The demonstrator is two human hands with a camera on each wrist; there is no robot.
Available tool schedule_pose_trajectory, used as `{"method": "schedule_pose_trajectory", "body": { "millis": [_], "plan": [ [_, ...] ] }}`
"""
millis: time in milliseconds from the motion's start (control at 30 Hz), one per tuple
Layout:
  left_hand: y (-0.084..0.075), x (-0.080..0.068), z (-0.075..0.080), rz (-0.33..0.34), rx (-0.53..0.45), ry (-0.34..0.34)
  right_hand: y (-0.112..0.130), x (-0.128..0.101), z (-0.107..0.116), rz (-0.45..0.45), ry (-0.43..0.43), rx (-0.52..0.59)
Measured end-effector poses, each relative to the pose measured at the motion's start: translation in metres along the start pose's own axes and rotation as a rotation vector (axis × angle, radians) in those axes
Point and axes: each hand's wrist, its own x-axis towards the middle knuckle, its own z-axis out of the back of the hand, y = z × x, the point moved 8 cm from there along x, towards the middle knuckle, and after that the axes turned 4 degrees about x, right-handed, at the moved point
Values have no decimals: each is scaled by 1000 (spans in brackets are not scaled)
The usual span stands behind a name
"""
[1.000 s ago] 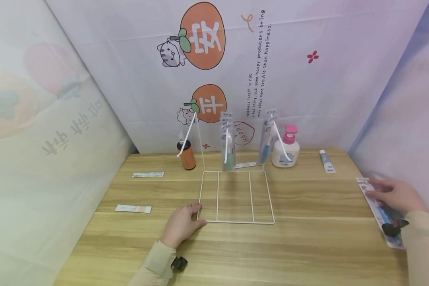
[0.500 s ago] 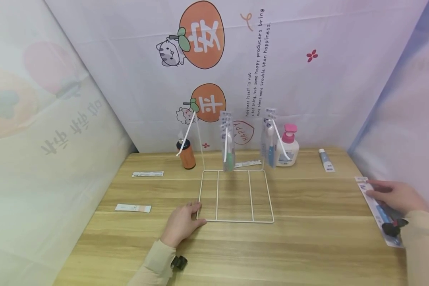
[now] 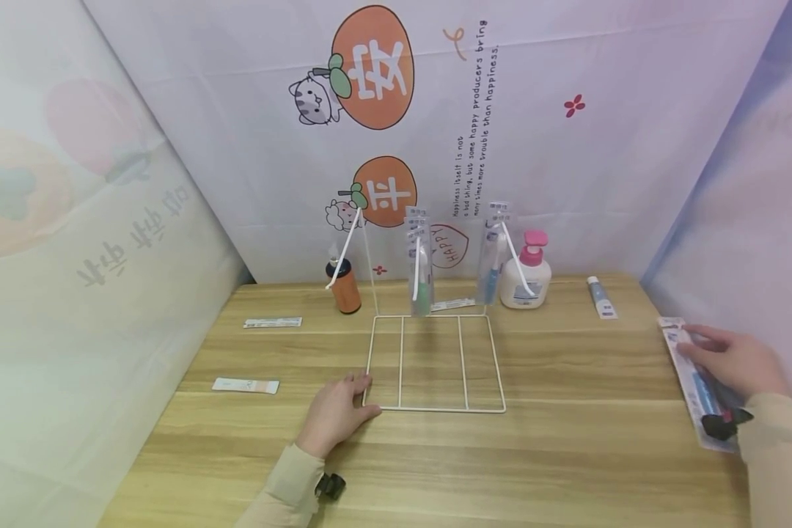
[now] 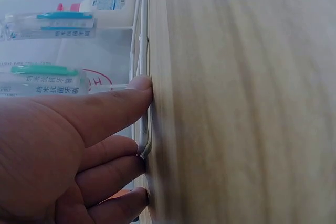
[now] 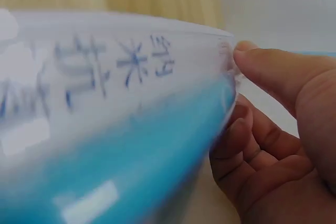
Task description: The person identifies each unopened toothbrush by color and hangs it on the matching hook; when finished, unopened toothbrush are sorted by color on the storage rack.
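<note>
White wire rack (image 3: 435,363) steadied by flat left hand (image 3: 335,412); right hand (image 3: 732,361), 3 o'clock, pinches packaged toothbrush (image 3: 696,385); lift level.

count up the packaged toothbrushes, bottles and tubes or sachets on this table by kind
packaged toothbrushes: 3 (green one and blue one hanging on the white wire rack, one gripped by the right hand)
bottles: 2 (orange, pink pump)
tube: 1
flat sachets: 3 ()
total: 9
</note>
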Motion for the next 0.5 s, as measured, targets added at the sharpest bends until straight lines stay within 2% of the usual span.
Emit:
{"method": "schedule_pose_trajectory", "body": {
  "millis": [133,333,433,500],
  "plan": [
    [0,0,0,-10,10,-3,29,-8,13,-9,-74,44],
    [2,1,-2,-9,30,-1,101,-28,36,31,-226,118],
    [2,1,-2,-5,33,0,141,-41,45,105,-348,231],
    [1,1,-2,-3,32,-2,168,-51,50,191,-440,321]
  ]
}}
